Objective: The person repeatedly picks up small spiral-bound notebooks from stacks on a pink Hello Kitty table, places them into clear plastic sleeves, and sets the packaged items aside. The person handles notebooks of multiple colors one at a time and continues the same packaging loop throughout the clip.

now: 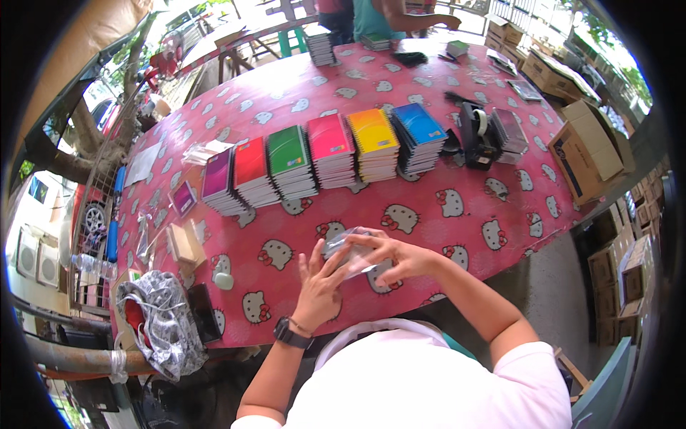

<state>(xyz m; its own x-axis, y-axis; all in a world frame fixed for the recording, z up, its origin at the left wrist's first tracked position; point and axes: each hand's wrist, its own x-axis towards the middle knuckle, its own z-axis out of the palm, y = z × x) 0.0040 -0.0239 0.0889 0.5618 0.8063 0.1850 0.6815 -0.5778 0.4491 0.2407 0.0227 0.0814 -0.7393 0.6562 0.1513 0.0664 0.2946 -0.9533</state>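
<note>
Near the front edge of the table, both hands are on a clear, shiny plastic wrapper (361, 263); whether anything lies inside it I cannot make out. My left hand (319, 289), with a dark watch on its wrist, has its fingers on the wrapper's left side. From the right, my right hand (401, 259) grips it with bent fingers and thumb. Beyond the hands runs a row of spiral notebook stacks: purple (217, 174), red (250, 159), green (287, 150), pink (330, 136), yellow (372, 131) and blue (417, 124).
A pink patterned cloth (457, 236) covers the table. Right of the stacks stand a black tape dispenser (480, 139) and wrapped notebooks (509, 136). An open carton (589, 154) is at the right edge. A grey patterned cloth bag (166, 322) lies front left. Another person (379, 21) is across the table.
</note>
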